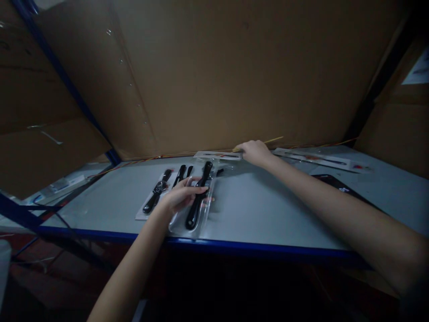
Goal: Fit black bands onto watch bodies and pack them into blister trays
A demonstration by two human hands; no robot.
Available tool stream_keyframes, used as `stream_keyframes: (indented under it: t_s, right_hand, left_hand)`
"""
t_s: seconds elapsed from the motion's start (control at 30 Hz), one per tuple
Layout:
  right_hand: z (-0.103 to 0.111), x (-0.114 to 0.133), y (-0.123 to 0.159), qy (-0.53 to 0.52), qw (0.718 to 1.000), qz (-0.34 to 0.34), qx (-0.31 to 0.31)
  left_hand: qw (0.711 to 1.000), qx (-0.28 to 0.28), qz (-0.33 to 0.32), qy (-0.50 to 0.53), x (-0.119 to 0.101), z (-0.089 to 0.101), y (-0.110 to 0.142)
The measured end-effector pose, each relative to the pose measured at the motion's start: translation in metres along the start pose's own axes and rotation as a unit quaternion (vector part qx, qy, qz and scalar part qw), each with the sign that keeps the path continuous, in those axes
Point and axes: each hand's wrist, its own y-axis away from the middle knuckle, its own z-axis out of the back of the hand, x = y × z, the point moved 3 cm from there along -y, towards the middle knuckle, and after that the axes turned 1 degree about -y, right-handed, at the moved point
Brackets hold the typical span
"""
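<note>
On the pale, blue-edged counter [261, 205] before a brown cardboard wall [251, 76], the left hand [182, 195] had its grip clamped on a clear-packed black tool [197, 210]; the right hand [255, 152] was at the back, near a flat packet [214, 155], its grip impossible to tell.

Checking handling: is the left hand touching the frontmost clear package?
Touching. The head view shows the left hand with its thumb lying across the clear package.

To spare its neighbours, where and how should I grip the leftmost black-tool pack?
The leftmost pack seems best gripped by its left edge, from the left: it lies flat and narrow, with black items and the left hand close on its right.
</note>
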Motion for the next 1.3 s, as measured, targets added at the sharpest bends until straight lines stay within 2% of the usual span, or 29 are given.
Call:
stream_keyframes:
  t_s: [0.07,0.17,0.27,0.4,0.53,0.63,0.97,1.17,1.3]
  right_hand:
    - [0.006,-0.003,-0.002,-0.042,0.995,-0.001,-0.089]
    - [0.017,0.000,0.002,-0.085,0.974,0.006,-0.212]
    - [0.030,0.008,0.009,-0.105,0.961,0.012,-0.256]
    - [0.042,0.018,0.018,-0.108,0.960,0.050,-0.254]
    - [0.040,0.026,0.024,-0.107,0.951,0.137,-0.256]
    - [0.036,0.029,0.026,-0.116,0.939,0.168,-0.278]
    - [0.037,0.031,0.033,-0.164,0.941,0.163,-0.247]
    - [0.038,0.031,0.034,-0.196,0.946,0.140,-0.217]
    - [0.040,0.029,0.035,-0.191,0.940,0.157,-0.235]
  left_hand:
    - [1.000,-0.008,0.008,0.003,0.005,0.001,0.018]
    - [1.000,0.012,0.014,0.014,0.010,-0.001,0.038]
    - [1.000,0.018,0.015,0.011,0.011,0.002,0.049]
    - [1.000,0.021,0.018,-0.010,0.015,0.013,0.059]
    - [0.997,0.063,0.017,-0.026,0.021,0.019,0.071]
    - [0.995,0.092,0.004,-0.031,0.023,0.017,0.079]
    - [0.989,0.141,-0.015,-0.052,0.026,0.018,0.081]
    - [0.987,0.153,-0.025,-0.053,0.028,0.020,0.081]
    - [0.987,0.156,-0.015,-0.044,0.030,0.022,0.082]
